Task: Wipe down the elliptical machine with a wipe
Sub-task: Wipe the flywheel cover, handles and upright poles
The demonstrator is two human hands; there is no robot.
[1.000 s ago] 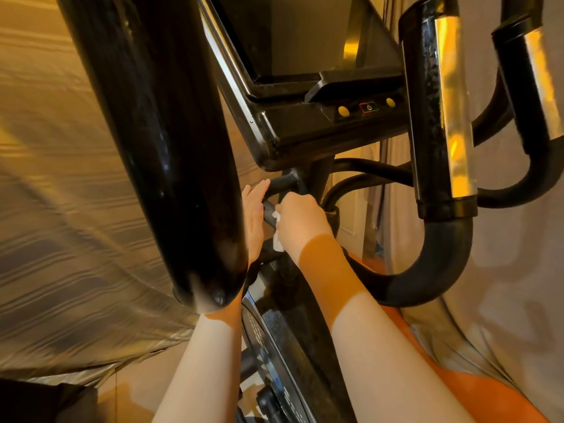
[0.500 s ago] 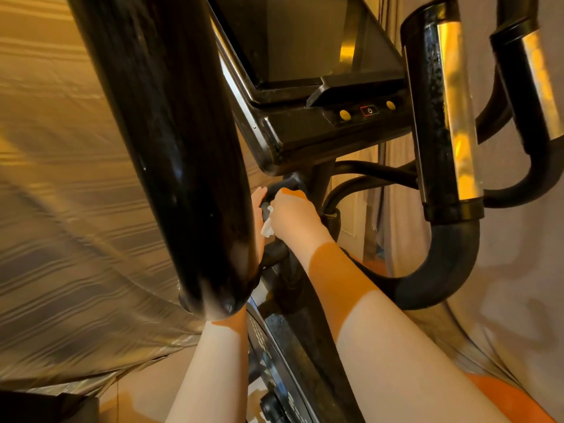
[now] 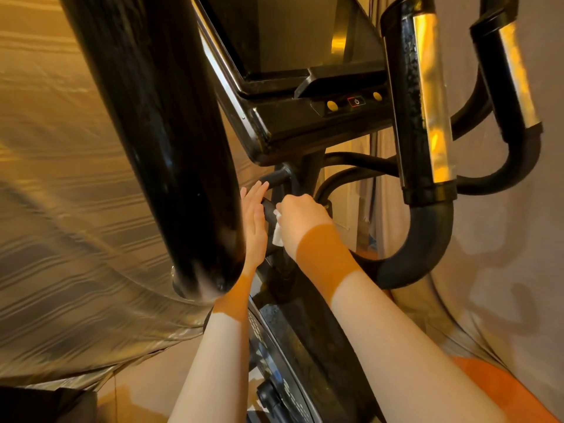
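Observation:
The black elliptical machine fills the view, its console point(image 3: 305, 117) above my hands and its centre post point(image 3: 283, 261) running down between my arms. My right hand point(image 3: 300, 222) grips a white wipe point(image 3: 277, 232) and holds it against a short black bar point(image 3: 268, 210) under the console. My left hand point(image 3: 254, 221) lies with straight fingers against the left side of that bar, partly hidden behind the thick black handlebar point(image 3: 171, 148) in the foreground.
A padded grip with a metal sensor strip point(image 3: 427, 102) stands at the right, curving down into a foam bend point(image 3: 421, 245). A second such grip point(image 3: 512, 74) is farther right. Striped curtain fabric point(image 3: 61, 209) hangs at the left; the flywheel cover point(image 3: 274, 361) sits below.
My right hand with the wipe slid up the bar, then back down. My left hand, half hidden a moment ago, shows again with its fingers straight.

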